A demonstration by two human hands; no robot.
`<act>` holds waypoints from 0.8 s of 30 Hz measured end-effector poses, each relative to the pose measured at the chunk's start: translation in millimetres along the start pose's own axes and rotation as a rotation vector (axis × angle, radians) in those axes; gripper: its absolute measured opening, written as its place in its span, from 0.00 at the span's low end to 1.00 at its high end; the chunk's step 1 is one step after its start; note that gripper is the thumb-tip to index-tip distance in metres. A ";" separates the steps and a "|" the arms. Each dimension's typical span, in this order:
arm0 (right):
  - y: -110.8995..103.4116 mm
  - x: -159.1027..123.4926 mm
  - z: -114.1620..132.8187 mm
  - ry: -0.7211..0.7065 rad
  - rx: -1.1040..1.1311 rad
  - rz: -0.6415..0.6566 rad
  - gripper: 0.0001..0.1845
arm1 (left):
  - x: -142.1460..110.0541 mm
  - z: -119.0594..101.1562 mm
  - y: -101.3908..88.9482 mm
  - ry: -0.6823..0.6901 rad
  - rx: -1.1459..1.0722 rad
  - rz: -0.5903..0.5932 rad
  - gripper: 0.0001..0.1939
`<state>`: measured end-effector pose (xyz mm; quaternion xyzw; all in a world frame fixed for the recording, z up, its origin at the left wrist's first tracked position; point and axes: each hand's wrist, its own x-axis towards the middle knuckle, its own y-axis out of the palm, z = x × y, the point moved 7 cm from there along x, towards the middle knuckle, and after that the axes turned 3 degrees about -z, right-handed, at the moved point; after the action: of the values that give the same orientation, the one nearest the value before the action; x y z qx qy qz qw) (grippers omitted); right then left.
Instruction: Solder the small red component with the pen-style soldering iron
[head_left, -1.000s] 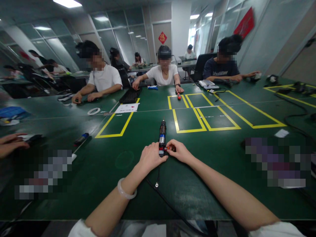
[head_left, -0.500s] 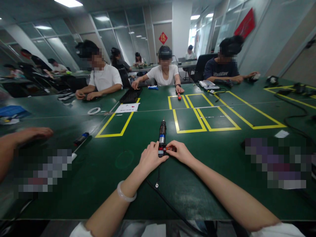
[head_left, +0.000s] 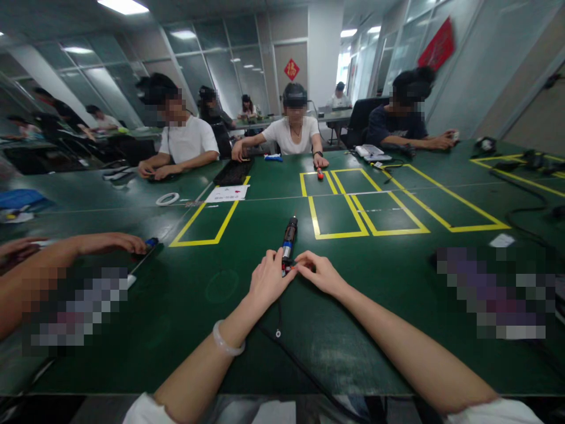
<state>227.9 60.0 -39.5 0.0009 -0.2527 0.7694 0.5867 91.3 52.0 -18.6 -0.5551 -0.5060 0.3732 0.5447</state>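
Observation:
A slim motor tool point(head_left: 288, 241) lies on the green table, its black body banded in silver and blue and its thin tip pointing away from me. My left hand point(head_left: 267, 281) is closed around the tool's near end from the left, thumb stretched along its lower side. Fingers of my right hand point(head_left: 321, 273) are pinched at the right of that end, on a small orange-red part point(head_left: 292, 268) mostly hidden by the fingertips. Red and grey bits show between the hands. A black cable point(head_left: 304, 370) and a thin lead with a ring terminal point(head_left: 278, 333) run toward me.
Yellow tape outlines point(head_left: 339, 237) mark the green table point(head_left: 176, 306). At left a co-worker's hand point(head_left: 126, 242) touches a similar motor tool point(head_left: 152, 242). Across the table sit several people, near a black tray point(head_left: 232, 172), a paper sheet point(head_left: 227, 193) and a red-handled tool point(head_left: 320, 174).
The motor tool has tilted slightly, its tip shifting right and its near end left. My right fingertips have moved a little closer to it. The co-worker's hand at left has reached toward the other tool.

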 end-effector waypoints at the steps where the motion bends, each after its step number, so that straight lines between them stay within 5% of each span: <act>1: 1.9 -0.2 0.7 -0.007 0.012 0.021 0.10 | 0.4 1.3 -0.6 -0.002 0.015 0.005 0.29; 12: 9.2 -0.1 5.2 -0.045 0.035 0.105 0.09 | -16.9 49.5 -7.2 -0.001 0.073 0.014 0.32; 24: 9.7 -1.8 4.5 -0.033 -0.016 0.142 0.07 | -65.6 184.3 -25.0 -0.293 0.061 0.088 0.40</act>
<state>218.3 54.8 -39.9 -0.0090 -0.2679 0.8070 0.5262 -104.3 27.7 -26.6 -0.4994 -0.5437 0.4889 0.4647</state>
